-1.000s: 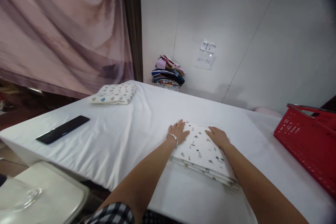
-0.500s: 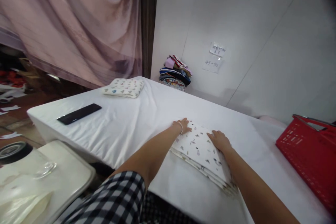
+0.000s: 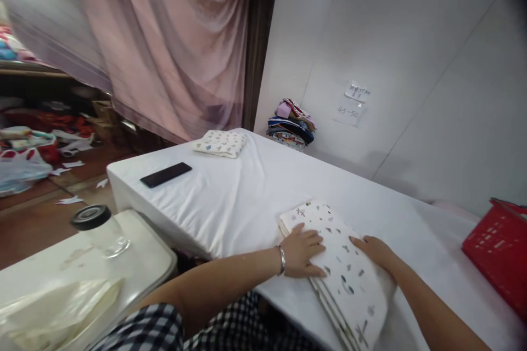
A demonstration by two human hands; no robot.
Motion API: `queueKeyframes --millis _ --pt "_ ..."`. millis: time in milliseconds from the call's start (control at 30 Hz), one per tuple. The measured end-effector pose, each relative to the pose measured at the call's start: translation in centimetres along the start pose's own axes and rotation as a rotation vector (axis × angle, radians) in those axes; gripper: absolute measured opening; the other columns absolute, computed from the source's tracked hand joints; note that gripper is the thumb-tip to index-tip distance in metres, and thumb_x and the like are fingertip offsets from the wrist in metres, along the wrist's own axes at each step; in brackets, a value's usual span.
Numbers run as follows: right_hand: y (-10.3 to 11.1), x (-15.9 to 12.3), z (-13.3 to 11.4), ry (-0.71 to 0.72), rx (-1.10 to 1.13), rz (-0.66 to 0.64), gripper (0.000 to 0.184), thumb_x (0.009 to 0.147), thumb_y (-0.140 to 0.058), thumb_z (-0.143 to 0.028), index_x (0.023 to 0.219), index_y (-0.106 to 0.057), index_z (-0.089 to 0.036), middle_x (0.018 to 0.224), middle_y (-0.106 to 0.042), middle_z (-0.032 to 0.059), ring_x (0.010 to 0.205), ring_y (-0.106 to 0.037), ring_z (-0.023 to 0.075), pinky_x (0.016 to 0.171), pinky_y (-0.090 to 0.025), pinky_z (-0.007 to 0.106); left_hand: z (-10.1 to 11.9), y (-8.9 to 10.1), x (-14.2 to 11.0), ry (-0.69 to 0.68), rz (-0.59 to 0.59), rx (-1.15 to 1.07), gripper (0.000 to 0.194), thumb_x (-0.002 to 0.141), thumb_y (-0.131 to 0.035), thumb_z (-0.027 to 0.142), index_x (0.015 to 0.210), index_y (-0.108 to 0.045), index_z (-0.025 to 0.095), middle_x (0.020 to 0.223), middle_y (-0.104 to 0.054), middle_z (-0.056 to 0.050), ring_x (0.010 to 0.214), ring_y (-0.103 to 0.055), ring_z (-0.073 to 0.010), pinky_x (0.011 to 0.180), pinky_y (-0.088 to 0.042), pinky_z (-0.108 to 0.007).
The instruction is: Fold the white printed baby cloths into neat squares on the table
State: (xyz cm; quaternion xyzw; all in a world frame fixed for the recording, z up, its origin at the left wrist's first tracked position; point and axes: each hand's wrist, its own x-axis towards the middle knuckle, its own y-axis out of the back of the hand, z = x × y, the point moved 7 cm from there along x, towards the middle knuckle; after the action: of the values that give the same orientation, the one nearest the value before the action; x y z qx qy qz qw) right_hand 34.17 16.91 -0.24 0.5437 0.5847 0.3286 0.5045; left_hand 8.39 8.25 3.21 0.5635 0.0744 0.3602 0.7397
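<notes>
A folded white cloth (image 3: 341, 263) with small grey and brown prints lies in several layers on the white-covered table (image 3: 263, 186). My left hand (image 3: 302, 252), a silver bangle at its wrist, rests flat on the cloth's left edge with fingers spread. My right hand (image 3: 374, 252) lies along the cloth's right side; its thumb and fingertips touch the top, while part of the palm is turned away from view. Farther back on the table sits another folded printed cloth (image 3: 221, 143), with a black phone-like slab (image 3: 166, 174) nearer the left edge.
A red plastic basket (image 3: 498, 252) stands at the right. Stacked folded fabrics (image 3: 291, 123) are against the wall beyond the table. On a pale side stand (image 3: 152, 247) at lower left are a clear jar with a black lid (image 3: 91, 217) and a plastic bag (image 3: 61, 307).
The printed cloth has turned and come nearer to me. My left hand has moved from its far corner to its left edge. The view has shifted left.
</notes>
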Motion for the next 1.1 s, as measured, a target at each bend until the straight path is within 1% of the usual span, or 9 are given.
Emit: queueKeyframes --millis 100,200,367,500,633,733,867,967,1100 --pt "-0.9 -0.3 0.4 -0.028 0.094 -0.043 0.061 0.071 -0.045 -0.065 0.087 -0.066 -0.009 0.104 -0.063 0.0207 0.097 -0.058 0.0331 0.086 -0.040 0.041 -0.4 0.1 -0.4 -0.045 -0.043 -0.017 0.057 0.076 -0.050 0.057 0.128 -0.042 0.034 0.135 -0.043 -0.001 0.128 -0.033 -0.0214 0.109 -0.003 -0.044" --pt "-1.4 -1.8 0.1 -0.088 0.219 -0.042 0.061 0.071 -0.046 -0.064 0.088 -0.065 -0.009 0.106 -0.063 0.0207 0.099 -0.058 0.0319 0.085 -0.042 0.039 -2.5 1.2 -0.1 0.048 -0.092 -0.043 0.048 0.078 -0.050 0.053 0.124 -0.045 0.039 0.136 -0.042 0.004 0.129 -0.032 -0.0185 0.109 -0.001 -0.042" --pt "-3.1 -6.6 -2.3 -0.155 0.548 -0.219 0.065 0.072 -0.042 -0.068 0.096 -0.062 -0.011 0.102 -0.065 0.0161 0.090 -0.063 0.0250 0.073 -0.049 0.031 -6.1 3.6 -0.7 0.134 -0.149 -0.008 0.047 0.075 -0.054 0.053 0.120 -0.048 0.041 0.137 -0.040 0.006 0.132 -0.023 -0.0186 0.108 0.004 -0.042" --pt "-3.5 -9.0 -2.8 -0.198 0.641 -0.274 0.066 0.068 -0.047 -0.070 0.104 -0.059 -0.016 0.103 -0.065 0.0136 0.087 -0.063 0.0243 0.067 -0.050 0.031 -7.8 4.5 -2.9 0.292 -0.111 -0.057 0.050 0.075 -0.052 0.053 0.122 -0.048 0.035 0.139 -0.036 0.005 0.133 -0.022 -0.0191 0.110 -0.006 -0.039" --pt "-3.4 -8.6 -2.1 -0.213 0.701 -0.259 0.061 0.070 -0.049 -0.067 0.101 -0.059 -0.016 0.097 -0.067 0.0123 0.082 -0.063 0.0223 0.062 -0.049 0.028 -8.2 4.7 -5.2 0.611 0.116 -0.199 0.041 0.082 -0.042 0.046 0.115 -0.055 0.025 0.125 -0.054 -0.002 0.114 -0.048 -0.0177 0.099 -0.034 -0.028" --pt "-3.1 -7.5 -2.0 -0.195 0.724 -0.212 0.056 0.070 -0.051 -0.065 0.096 -0.060 -0.016 0.094 -0.067 0.0116 0.077 -0.063 0.0207 0.058 -0.048 0.026 -7.8 3.7 -6.0 0.827 0.165 -0.300 0.040 0.081 -0.042 0.043 0.113 -0.054 0.021 0.104 -0.065 -0.005 0.093 -0.060 -0.0193 0.083 -0.044 -0.029" --pt "-3.1 -6.9 -2.8 -0.159 0.815 -0.187 0.051 0.069 -0.056 -0.061 0.094 -0.060 -0.017 0.094 -0.067 0.0106 0.082 -0.063 0.0210 0.064 -0.050 0.028 -6.9 2.4 -5.2 0.904 0.101 -0.381 0.054 0.076 -0.049 0.048 0.118 -0.046 0.016 0.103 -0.064 -0.009 0.094 -0.060 -0.0227 0.079 -0.046 -0.029" --pt "-3.6 -7.3 -3.9 -0.144 0.945 -0.247 0.051 0.069 -0.059 -0.057 0.099 -0.057 -0.016 0.094 -0.068 0.0122 0.083 -0.064 0.0231 0.068 -0.052 0.031 -6.8 1.9 -4.6 0.970 0.074 -0.358 0.066 0.070 -0.055 0.051 0.123 -0.038 0.015 0.112 -0.060 -0.013 0.100 -0.058 -0.0261 0.079 -0.045 -0.032" --pt "-4.4 -8.1 -4.7 -0.116 1.086 -0.318 0.052 0.071 -0.061 -0.050 0.108 -0.054 -0.014 0.094 -0.068 0.0132 0.083 -0.065 0.0247 0.069 -0.053 0.035 -6.3 1.9 -4.0 0.974 0.116 -0.264 0.067 0.067 -0.059 0.046 0.124 -0.036 0.018 0.113 -0.059 -0.012 0.098 -0.058 -0.0275 0.080 -0.045 -0.035"
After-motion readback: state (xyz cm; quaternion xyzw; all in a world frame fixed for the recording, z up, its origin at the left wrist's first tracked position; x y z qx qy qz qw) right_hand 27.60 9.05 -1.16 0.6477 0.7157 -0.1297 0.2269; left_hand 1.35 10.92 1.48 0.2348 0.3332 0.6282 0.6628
